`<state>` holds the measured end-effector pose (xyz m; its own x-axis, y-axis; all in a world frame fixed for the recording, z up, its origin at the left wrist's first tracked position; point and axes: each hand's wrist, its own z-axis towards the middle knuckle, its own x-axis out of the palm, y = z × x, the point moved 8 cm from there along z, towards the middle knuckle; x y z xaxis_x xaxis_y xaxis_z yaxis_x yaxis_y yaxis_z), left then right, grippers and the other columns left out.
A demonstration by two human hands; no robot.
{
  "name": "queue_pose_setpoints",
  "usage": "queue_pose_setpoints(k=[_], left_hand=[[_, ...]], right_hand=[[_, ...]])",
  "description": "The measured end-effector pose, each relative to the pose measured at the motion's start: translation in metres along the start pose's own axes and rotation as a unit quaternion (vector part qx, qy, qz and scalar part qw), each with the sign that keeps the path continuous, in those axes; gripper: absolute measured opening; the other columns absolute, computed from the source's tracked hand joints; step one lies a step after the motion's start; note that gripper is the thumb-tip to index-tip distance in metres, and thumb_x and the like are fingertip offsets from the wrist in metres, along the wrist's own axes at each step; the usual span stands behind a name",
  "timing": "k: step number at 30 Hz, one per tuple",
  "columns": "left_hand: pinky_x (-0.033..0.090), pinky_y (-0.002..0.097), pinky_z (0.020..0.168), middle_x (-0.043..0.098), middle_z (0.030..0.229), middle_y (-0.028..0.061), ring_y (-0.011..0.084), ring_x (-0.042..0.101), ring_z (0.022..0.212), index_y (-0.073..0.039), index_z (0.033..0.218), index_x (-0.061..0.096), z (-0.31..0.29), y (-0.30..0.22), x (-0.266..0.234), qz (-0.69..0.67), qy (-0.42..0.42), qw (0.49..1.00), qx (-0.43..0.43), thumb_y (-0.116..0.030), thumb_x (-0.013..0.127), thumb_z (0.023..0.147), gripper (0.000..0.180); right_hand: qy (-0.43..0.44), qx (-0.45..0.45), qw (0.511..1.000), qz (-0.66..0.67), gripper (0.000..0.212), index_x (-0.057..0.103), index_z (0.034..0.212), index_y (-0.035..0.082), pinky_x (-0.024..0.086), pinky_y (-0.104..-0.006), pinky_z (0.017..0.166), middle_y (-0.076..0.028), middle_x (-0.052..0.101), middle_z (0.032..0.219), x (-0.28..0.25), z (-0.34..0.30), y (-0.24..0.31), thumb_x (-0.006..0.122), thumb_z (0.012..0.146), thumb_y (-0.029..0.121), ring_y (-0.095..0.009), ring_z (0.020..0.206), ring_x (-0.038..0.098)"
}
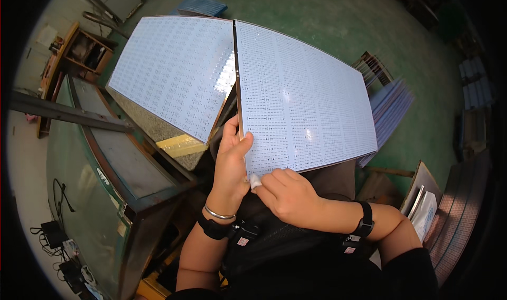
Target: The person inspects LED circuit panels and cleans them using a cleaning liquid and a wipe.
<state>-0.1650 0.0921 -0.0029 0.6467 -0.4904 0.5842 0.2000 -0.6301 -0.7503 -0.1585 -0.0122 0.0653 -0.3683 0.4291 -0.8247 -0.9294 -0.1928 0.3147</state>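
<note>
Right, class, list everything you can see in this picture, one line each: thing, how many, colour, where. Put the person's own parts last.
large printed panel: 1, white, centre, held at its near left corner
second printed panel: 1, white, left of the first, lying on a bench
bench: 1, dark green and brown, left
small white tab: 1, white, at the held panel's near corner
stack of sheets: 1, pale violet, right of the held panel
floor: 1, green, top
cables and adapters: several, black, lower left
bracelet: 1, silver, left wrist
wristbands: 2, black, one per wrist
left hand: 1, gripping the panel's edge
right hand: 1, pinching the tab
</note>
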Motion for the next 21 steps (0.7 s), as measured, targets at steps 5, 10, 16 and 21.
queue_pose_setpoints(k=[5, 10, 16, 21], left_hand=[[0.042, 0.0328, 0.094, 0.051, 0.121, 0.0142, 0.0166, 0.052, 0.108, -0.001, 0.129, 0.030, -0.001, -0.002, 0.005, -0.003, 0.002, 1.000, -0.003, -0.005, 0.041, 0.094, 0.037], [0.041, 0.0328, 0.094, 0.051, 0.121, 0.0143, 0.0165, 0.052, 0.108, 0.000, 0.129, 0.030, -0.001, -0.002, 0.002, 0.010, 0.004, 1.000, 0.005, -0.005, 0.041, 0.094, 0.037], [0.042, 0.0322, 0.093, 0.052, 0.119, 0.0143, 0.0163, 0.052, 0.108, 0.000, 0.128, 0.031, -0.003, 0.001, 0.000, 0.000, -0.015, 1.000, 0.003, -0.003, 0.041, 0.093, 0.036], [0.042, 0.0322, 0.093, 0.052, 0.118, 0.0145, 0.0162, 0.052, 0.108, 0.000, 0.127, 0.032, -0.001, -0.004, 0.005, 0.008, -0.012, 1.000, 0.012, -0.003, 0.041, 0.093, 0.036]], right_hand=[[-0.019, 0.026, 0.999, 0.030, 0.015, 0.062, 0.083, 0.001, 0.041, -0.0277, 0.057, -0.004, 0.046, 0.072, -0.001, 0.005, -0.007, 0.065, 0.070, 0.008, -0.018, 0.066, 0.049], [-0.009, 0.020, 0.999, 0.030, 0.012, 0.060, 0.079, 0.002, 0.041, -0.0278, 0.057, -0.004, 0.045, 0.072, 0.002, -0.003, -0.002, 0.062, 0.068, 0.008, -0.018, 0.067, 0.049], [0.006, 0.030, 0.999, 0.045, 0.015, 0.061, 0.081, 0.001, 0.043, -0.0294, 0.058, -0.005, 0.047, 0.073, 0.003, -0.005, -0.003, 0.065, 0.068, 0.007, -0.020, 0.068, 0.050], [0.007, 0.026, 0.998, 0.056, 0.013, 0.061, 0.081, 0.000, 0.043, -0.0304, 0.058, -0.005, 0.046, 0.074, 0.005, -0.001, -0.008, 0.064, 0.069, 0.007, -0.020, 0.068, 0.050]])
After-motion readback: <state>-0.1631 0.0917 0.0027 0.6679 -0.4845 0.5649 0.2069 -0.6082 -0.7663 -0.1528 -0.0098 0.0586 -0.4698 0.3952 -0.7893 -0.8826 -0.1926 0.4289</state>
